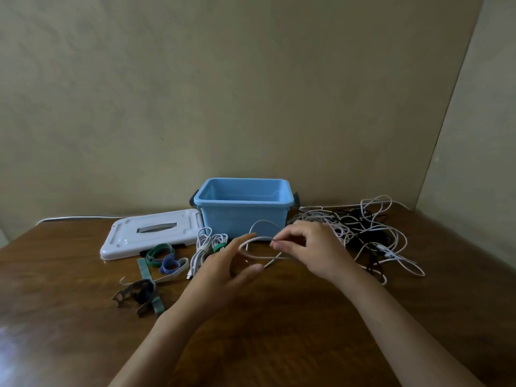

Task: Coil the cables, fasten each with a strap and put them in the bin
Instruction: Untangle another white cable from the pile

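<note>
An open blue bin point(243, 210) stands at the back middle of the wooden table. In front of it a white cable point(258, 256) forms a loose loop between my hands. My left hand point(223, 270) has its fingers spread, and the loop runs over them. My right hand point(310, 251) pinches the cable at the loop's right side. Two coiled white cables point(208, 245), one with a green strap, lie left of the bin. Loose straps point(163, 259) in green, blue and grey lie further left. A tangle of white and black cables point(365, 233) lies to the right.
The bin's white lid point(134, 238) lies flat to the left of the bin. More straps point(138, 294) lie near the left front. A wall stands close behind the table, and another wall closes the right side.
</note>
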Demonstrator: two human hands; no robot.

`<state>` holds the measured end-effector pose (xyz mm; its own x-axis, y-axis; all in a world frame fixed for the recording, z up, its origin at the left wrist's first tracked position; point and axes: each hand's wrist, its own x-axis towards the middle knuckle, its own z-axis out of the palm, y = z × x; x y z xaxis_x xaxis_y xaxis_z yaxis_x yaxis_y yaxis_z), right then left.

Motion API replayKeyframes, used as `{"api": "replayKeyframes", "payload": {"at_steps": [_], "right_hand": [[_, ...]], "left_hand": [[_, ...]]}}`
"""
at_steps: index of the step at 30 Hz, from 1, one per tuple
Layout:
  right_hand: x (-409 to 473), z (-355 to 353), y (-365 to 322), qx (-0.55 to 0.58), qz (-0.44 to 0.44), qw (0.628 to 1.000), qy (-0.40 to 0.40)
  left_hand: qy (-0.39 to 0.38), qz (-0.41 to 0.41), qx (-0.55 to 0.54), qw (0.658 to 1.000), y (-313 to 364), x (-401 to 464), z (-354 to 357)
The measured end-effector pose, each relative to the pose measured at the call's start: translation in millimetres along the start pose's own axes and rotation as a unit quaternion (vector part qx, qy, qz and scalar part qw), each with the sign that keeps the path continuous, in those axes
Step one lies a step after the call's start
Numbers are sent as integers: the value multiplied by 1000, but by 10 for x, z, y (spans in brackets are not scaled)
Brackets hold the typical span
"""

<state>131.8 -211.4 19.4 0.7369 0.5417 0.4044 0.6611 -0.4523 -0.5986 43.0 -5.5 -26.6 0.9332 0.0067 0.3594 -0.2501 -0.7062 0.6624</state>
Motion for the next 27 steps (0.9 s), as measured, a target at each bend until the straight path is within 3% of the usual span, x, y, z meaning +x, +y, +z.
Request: {"api": "replayKeyframes", "payload": {"at_steps": [4, 7, 12, 15, 17, 22, 27], "right_hand": [[79, 131, -77, 14, -14, 999, -41], [24, 92, 94, -10, 32, 998, -58], [-62, -52, 595, -149, 109, 983, 12], [-100, -59, 780, -216, 112, 970, 22], [-109, -53, 825, -237, 112, 964, 47], [-87, -144, 751, -193, 78, 973, 102], [55, -357, 395, -141, -49, 966, 209]], "left_hand": [[50, -8, -48, 998, 38, 2, -4], [57, -46, -91, 993, 54, -5, -34], [-1, -35, -75, 997, 45, -4, -87], [-19, -23, 1, 1000, 8, 18, -74], [-23, -30, -10, 999, -7, 14, -71], [-30, -39, -95, 994, 31, -16, -51], [-47, -32, -89, 994, 38, -18, 0]]}}
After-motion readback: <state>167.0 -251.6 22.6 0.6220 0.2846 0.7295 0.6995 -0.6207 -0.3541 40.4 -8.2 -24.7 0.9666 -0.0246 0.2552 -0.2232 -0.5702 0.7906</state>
